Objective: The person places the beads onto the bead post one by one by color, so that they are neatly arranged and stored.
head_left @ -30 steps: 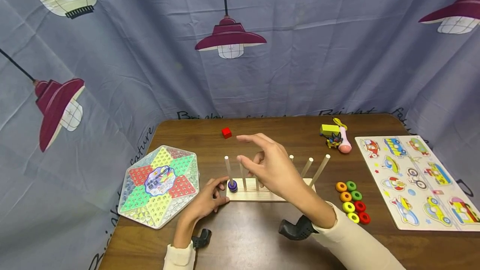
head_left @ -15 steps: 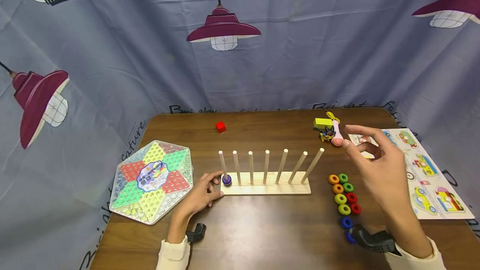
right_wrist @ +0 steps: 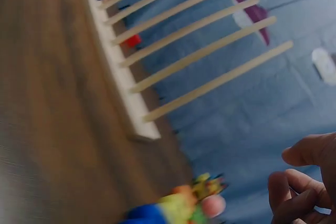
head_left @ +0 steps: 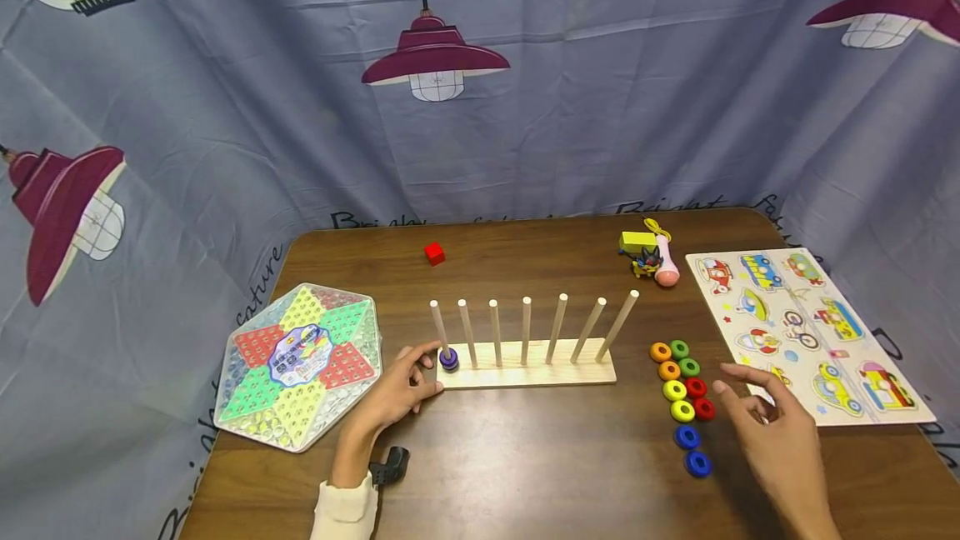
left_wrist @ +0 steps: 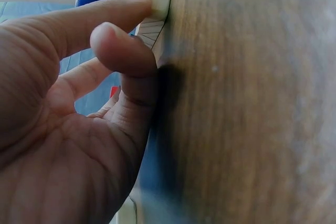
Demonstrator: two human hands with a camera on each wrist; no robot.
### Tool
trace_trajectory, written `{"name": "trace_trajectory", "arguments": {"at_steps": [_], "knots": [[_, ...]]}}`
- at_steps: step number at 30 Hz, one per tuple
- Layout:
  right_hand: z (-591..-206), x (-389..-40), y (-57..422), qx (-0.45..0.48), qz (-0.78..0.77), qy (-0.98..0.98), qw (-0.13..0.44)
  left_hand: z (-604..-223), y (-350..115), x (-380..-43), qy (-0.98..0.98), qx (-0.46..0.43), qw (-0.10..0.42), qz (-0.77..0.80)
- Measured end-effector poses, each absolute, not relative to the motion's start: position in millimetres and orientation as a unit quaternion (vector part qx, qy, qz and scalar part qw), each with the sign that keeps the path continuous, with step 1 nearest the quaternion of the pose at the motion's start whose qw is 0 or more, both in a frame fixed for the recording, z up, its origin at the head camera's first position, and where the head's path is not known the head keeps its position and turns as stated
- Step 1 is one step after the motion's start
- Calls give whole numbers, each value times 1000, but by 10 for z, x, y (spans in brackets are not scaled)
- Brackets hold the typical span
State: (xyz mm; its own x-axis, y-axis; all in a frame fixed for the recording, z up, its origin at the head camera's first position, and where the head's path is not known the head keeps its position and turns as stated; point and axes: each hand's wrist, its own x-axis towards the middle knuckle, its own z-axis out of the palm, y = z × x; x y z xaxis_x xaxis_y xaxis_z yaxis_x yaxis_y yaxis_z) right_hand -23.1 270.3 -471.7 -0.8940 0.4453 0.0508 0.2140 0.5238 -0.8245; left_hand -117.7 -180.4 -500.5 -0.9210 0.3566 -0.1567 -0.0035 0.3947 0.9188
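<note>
A pale wooden board (head_left: pixel 517 375) with several upright pegs stands mid-table. Two purple rings (head_left: pixel 448 359), looking bluer in the left wrist view, are stacked on its leftmost peg. My left hand (head_left: pixel 397 386) holds the board's left end between thumb and index finger. In the left wrist view the tip of a digit (left_wrist: pixel 139 3) meets the board's edge, just below the rings. On the right, my right hand (head_left: pixel 780 436) hovers with nothing in it, fingers loosely bent. Just left of it lie two blue rings (head_left: pixel 697 463), red rings (head_left: pixel 703 409) and yellow rings (head_left: pixel 682 411).
Orange rings (head_left: pixel 660 352) and green rings (head_left: pixel 688 367) head the ring rows. A picture puzzle board (head_left: pixel 738 319) lies far right, a hexagonal marble game board (head_left: pixel 300 365) left. Farther back are a red cube (head_left: pixel 434 253), a yellow block (head_left: pixel 637 241) and a pink toy microphone (head_left: pixel 665 265).
My right hand has swung away from above the pegs, right and then down to beside the loose rings, uncovering the blue ones. The left hand stays at the board's end.
</note>
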Motion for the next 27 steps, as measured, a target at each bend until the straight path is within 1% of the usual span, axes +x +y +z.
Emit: {"name": "trace_trajectory", "arguments": {"at_steps": [5, 9, 17, 22, 27], "knots": [[-5007, -7, 2628, -231, 465, -852, 73, -4981, -1811, -1193, 819, 108, 169, 538], [-5191, 148, 2555, -265, 479, -836, 40, -5001, -1824, -1230, 821, 109, 171, 533], [-5402, 293, 2475, -316, 467, -826, 32, -5305, -1892, -1320, 829, 108, 158, 526], [-5471, 321, 2448, -324, 459, -827, 23, -5362, -1907, -1295, 817, 108, 165, 542], [-5516, 328, 2451, -329, 454, -827, 31, -5384, -1899, -1274, 808, 106, 172, 554]]}}
